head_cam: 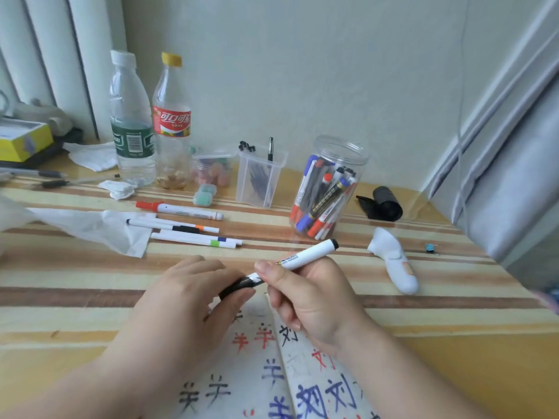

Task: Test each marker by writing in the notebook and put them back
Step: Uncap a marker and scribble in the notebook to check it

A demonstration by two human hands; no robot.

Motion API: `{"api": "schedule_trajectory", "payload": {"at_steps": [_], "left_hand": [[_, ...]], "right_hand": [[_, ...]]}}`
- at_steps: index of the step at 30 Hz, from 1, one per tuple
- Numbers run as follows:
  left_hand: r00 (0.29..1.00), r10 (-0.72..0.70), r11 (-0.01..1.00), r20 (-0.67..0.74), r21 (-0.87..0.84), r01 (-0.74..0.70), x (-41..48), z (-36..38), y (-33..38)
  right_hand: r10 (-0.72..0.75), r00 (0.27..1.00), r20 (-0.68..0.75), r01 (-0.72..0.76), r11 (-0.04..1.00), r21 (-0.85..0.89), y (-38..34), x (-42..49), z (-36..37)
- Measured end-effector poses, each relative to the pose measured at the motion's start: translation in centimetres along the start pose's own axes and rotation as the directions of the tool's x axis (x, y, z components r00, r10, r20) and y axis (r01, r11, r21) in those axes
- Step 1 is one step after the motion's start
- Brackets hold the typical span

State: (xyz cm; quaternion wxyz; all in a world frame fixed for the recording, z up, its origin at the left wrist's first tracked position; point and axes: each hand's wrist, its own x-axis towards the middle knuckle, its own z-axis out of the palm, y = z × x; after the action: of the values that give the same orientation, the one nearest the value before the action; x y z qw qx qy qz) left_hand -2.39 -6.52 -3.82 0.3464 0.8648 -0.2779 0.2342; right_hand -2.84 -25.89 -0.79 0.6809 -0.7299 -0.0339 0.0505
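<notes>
Head camera: over the striped desk (423, 313), a person's right hand (305, 300) pinches the white barrel of a marker (305, 254), tilted above the open notebook (260, 373). The left hand (193, 294) curls round its black cap (239, 287). Behind them stands a clear jar (329, 189) packed with markers. To the jar's left, loose markers (187, 211) lie on the desk.

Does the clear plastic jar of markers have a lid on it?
No, the clear plastic jar stands open at the top, its threaded rim bare.
</notes>
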Motion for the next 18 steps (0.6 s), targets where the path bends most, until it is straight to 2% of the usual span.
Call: {"api": "schedule_trajectory", "payload": {"at_steps": [2, 5, 7, 9, 13, 16, 18], "left_hand": [[0.999, -0.043, 0.997, 0.024, 0.058, 0.042, 0.2, 0.5, -0.2], [0.990, -0.138, 0.988, 0.042, 0.071, 0.134, 0.3, 0.5, -0.1], [0.985, -0.168, 0.984, 0.047, 0.071, 0.164, 0.4, 0.3, 0.0], [0.983, -0.174, 0.983, 0.050, 0.075, 0.171, 0.6, 0.2, 0.2], [0.975, -0.205, 0.979, 0.083, 0.028, 0.204, 0.5, -0.2, 1.2], [0.962, -0.232, 0.971, 0.143, -0.026, 0.238, 0.0, -0.5, 1.3], [0.962, -0.227, 0.970, 0.151, -0.059, 0.238, -0.1, -0.6, 1.1]], "right_hand": [[-0.037, 0.999, -0.033, 0.036, 0.999, -0.016, 0.5, 0.3, 0.2], [-0.128, 0.981, -0.145, 0.140, 0.987, 0.074, 0.7, 0.9, 0.0], [-0.255, 0.941, -0.221, 0.274, 0.960, 0.058, 0.6, 1.1, -0.2], [-0.363, 0.901, -0.239, 0.378, 0.926, 0.017, 0.6, 0.9, 0.0], [-0.436, 0.844, -0.311, 0.463, 0.886, 0.012, 0.1, 0.6, 0.6], [-0.565, 0.740, -0.365, 0.567, 0.816, -0.114, -2.4, 1.0, -0.7], [-0.649, 0.634, -0.420, 0.627, 0.749, -0.212, -5.2, 2.0, -2.6]]}}
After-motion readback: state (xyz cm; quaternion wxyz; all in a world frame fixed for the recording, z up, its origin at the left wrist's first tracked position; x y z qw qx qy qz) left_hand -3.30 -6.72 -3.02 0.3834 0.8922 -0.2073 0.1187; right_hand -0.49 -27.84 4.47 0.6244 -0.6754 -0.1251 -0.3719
